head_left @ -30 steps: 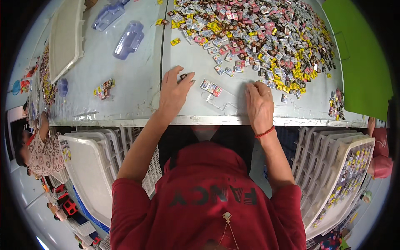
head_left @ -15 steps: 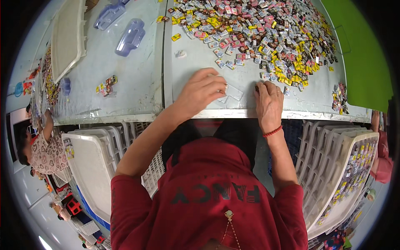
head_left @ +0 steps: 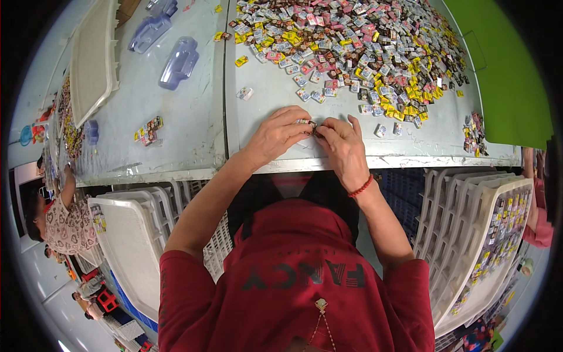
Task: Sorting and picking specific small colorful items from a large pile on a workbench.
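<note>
My left hand (head_left: 278, 138) is closed near the table's front edge. A small printed pack (head_left: 304, 121) shows at its fingertips. My right hand (head_left: 344, 150), a red bead bracelet at its wrist, meets it from the right. Its thumb and fingers pinch a small dark pack (head_left: 317, 131) against what the left hand holds. My fingers hide most of both items, and the clear plastic piece seen earlier under the left hand is mostly covered. Beyond the hands spreads a large heap of small rectangular packs (head_left: 352, 53) in yellow, white, pink and brown.
Loose white packs (head_left: 380, 130) lie right of my hands. Clear bluish plastic trays (head_left: 179, 63) and a wrapped bunch of packs (head_left: 149, 131) lie on the left table. Stacked white crates (head_left: 126, 246) stand below the edge at left, more crates (head_left: 469, 252) at right. Other people work at both sides.
My right hand has left the heap's near edge and moved left to my left hand, carrying a dark pack. The left hand has shifted slightly toward me.
</note>
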The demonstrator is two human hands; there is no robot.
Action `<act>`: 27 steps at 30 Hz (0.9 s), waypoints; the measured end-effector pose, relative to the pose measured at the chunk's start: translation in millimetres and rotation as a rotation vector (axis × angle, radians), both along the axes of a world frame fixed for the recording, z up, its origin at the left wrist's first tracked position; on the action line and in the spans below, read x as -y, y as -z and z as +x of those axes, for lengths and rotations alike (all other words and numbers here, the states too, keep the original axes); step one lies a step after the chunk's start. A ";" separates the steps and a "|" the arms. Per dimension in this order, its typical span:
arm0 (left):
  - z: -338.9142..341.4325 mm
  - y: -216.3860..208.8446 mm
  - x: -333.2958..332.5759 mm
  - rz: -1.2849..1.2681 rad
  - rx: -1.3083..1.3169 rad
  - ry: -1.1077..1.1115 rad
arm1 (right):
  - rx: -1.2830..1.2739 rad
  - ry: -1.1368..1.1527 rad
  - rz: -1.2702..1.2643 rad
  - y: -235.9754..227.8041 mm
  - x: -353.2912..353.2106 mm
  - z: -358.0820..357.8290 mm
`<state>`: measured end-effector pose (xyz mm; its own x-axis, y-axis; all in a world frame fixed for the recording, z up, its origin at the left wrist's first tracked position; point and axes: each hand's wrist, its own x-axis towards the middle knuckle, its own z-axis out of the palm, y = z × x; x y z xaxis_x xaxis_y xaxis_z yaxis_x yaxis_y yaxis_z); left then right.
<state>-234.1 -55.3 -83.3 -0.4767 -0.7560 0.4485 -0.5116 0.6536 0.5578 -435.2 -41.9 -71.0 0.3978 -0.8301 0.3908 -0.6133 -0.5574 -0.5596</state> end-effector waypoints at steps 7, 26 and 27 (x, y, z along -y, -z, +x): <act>0.1 0.8 -2.1 0.006 -0.014 -0.005 | -0.050 -0.143 -0.056 -2.7 13.5 -10.5; -78.1 -22.1 51.4 -0.069 0.013 -0.050 | -0.216 0.413 -0.196 -12.1 36.7 -98.1; -89.0 -22.2 60.0 -0.061 0.024 -0.044 | -0.267 0.405 -0.188 -11.3 41.6 -102.5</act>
<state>-323.1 -115.3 -61.1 -0.4545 -0.7483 0.4832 -0.5537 0.6622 0.5049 -537.8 -83.4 -59.7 0.1654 -0.8632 0.4771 -0.9083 -0.3218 -0.2673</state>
